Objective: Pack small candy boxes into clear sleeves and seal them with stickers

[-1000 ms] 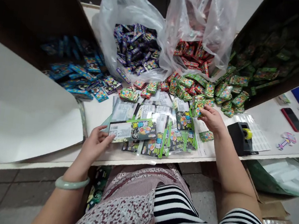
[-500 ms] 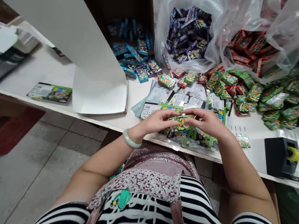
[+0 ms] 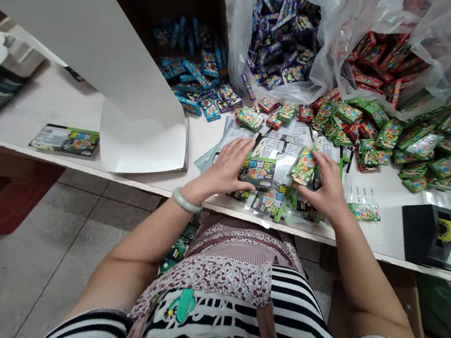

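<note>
My right hand (image 3: 324, 184) grips a small green candy box (image 3: 303, 166) between thumb and fingers, tilted above the pile of printed packets. My left hand (image 3: 231, 168) lies with fingers stretched over a black and green printed packet (image 3: 258, 172), its thumb along the lower edge. Under and around both hands are several more flat packets (image 3: 273, 199) with clear plastic edges. Just behind them sit loose green and red small boxes (image 3: 250, 118).
Clear bags hold purple boxes (image 3: 284, 44) and red boxes (image 3: 381, 59). Blue boxes (image 3: 198, 75) lie at the back left, green ones (image 3: 417, 143) at the right. A tape dispenser (image 3: 423, 234) stands by the front edge. A white cardboard panel (image 3: 143, 137) rises on the left.
My hands, close together over a green box before, have moved apart. The right hand now has the box, and the left has shifted left onto a packet.
</note>
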A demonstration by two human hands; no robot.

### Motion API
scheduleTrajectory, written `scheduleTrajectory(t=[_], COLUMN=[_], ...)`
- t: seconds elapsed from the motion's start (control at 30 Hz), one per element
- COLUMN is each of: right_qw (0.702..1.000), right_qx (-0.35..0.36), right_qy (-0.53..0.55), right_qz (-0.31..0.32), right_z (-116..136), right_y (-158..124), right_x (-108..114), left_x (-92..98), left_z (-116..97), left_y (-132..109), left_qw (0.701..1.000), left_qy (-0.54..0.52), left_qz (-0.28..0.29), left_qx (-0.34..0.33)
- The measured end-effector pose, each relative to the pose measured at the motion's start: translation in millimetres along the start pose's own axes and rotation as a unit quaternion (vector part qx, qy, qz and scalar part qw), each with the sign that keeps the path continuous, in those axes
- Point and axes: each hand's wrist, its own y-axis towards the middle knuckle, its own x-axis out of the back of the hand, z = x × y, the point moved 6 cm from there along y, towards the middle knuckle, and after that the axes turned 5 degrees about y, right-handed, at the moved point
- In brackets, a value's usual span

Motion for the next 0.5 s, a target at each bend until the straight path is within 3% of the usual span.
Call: scheduleTrajectory(t=[0.07,0.13,0.3,0.5], right_qw=[1.0,0.997,0.982,0.972], right_qx=[0.002,0.027,0.096,0.101], right_qy=[0.02,0.051,0.053,-0.021], right_qz=[0.006,0.046,0.153,0.212], right_z=[-7.0,-2.3,24.8,31.1], right_y=[4.6,7.0,6.2,6.6], right_x=[4.7,0.7,-9.8,-1.7], left_x=[-4.7,-8.2,5.1,10.8], left_z=[11.3,16.8,9.2,2.6], left_y=[2.9,2.8,-6.2,-18.1], left_qw=[0.993,0.985,0.989,0.987], left_qy=[0.078,0.116,0.126,0.108], left_qz=[0.087,0.122,0.046,0.055], left_qx=[-0.022,-0.031,-0.068,-0.108])
